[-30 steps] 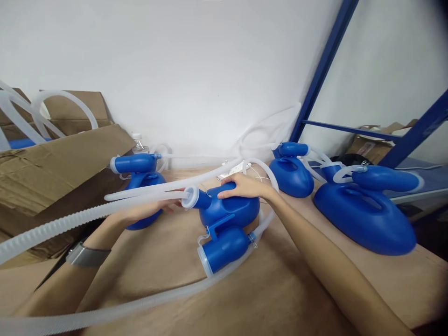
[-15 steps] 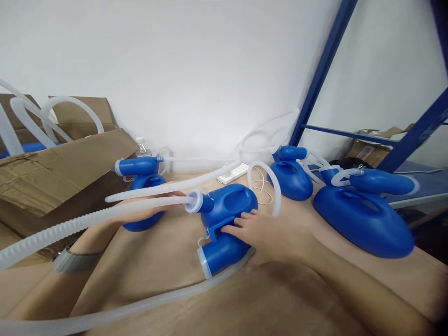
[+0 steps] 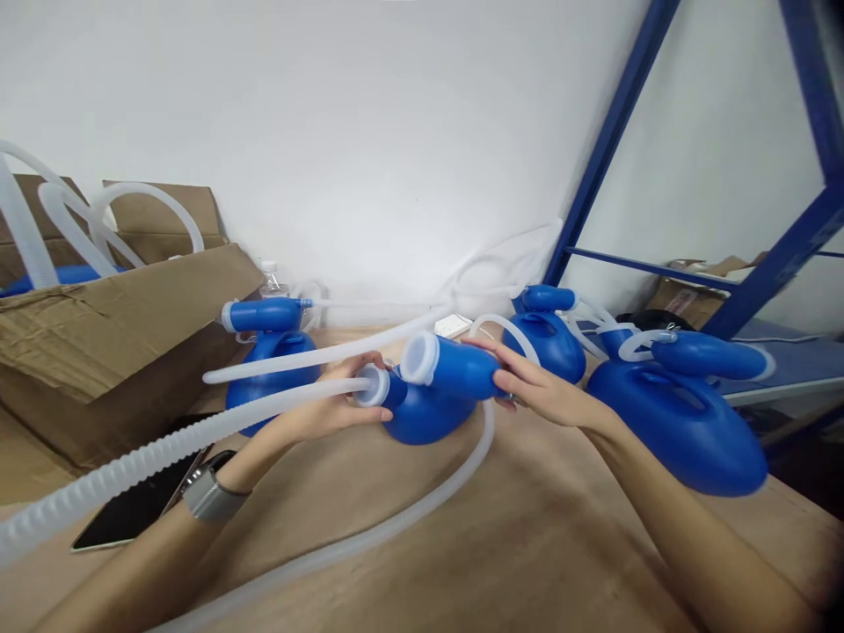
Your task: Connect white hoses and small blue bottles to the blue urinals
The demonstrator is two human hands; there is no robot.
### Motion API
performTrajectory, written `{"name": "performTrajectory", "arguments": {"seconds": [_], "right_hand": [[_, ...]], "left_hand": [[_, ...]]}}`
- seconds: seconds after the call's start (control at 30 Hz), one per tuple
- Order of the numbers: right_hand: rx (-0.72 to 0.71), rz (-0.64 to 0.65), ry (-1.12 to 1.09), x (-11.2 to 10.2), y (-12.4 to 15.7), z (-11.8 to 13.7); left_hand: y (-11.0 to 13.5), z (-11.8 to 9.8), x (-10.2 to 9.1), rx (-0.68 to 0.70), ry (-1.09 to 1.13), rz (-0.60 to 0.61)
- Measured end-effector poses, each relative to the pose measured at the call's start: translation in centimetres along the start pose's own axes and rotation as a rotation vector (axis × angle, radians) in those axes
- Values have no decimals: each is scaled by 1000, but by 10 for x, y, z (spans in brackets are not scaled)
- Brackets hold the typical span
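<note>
A blue plastic jug [image 3: 422, 418] lies on the brown table [image 3: 527, 545] in the middle. My left hand [image 3: 330, 409] is closed on its neck, where a white cap [image 3: 370, 385] joins a corrugated white hose [image 3: 151, 453]. My right hand [image 3: 534, 387] holds a blue cylinder piece [image 3: 454, 369] with a white rim above the jug, pinching its far end. A thin clear tube [image 3: 422, 510] runs from that end down across the table.
Another blue jug [image 3: 267, 369] stands at the left, two more [image 3: 547, 338] [image 3: 679, 413] at the right. A cardboard box [image 3: 98, 343] with hoses sits left. A phone [image 3: 145, 501] lies by my left wrist. Blue shelf posts [image 3: 607, 141] rise at the right.
My right hand left the jug's top, went to the blue cylinder clipped low on the jug's front, and has lifted it up over the jug. My left hand stayed on the neck.
</note>
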State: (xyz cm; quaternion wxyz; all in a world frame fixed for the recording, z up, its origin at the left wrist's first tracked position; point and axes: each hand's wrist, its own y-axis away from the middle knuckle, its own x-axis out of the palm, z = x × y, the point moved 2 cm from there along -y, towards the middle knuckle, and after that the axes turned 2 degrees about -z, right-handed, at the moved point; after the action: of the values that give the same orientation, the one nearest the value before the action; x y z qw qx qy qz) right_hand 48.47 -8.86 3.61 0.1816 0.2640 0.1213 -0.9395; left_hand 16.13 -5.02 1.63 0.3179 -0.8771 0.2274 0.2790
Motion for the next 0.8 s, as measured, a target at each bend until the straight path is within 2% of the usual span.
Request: {"name": "performTrajectory", "arguments": {"seconds": [0.1,0.17,0.37,0.53,0.63,0.8], "right_hand": [[105,-194,-197,3,-20,-5],[170,-254,-313,7,-36,-6],[272,-194,-464,19,-80,6],[391,-146,-498,29,-109,14],[439,-91,-502,32,-110,12],[559,-89,-523,23,-84,16]], "left_hand": [[1,5,5,40,19,-14],[1,6,6,50,-25,-10],[3,10,7,-21,-153,-29],[1,7,8,29,-236,-19],[1,1,8,16,-312,-37],[6,-13,8,-7,-367,-38]]}}
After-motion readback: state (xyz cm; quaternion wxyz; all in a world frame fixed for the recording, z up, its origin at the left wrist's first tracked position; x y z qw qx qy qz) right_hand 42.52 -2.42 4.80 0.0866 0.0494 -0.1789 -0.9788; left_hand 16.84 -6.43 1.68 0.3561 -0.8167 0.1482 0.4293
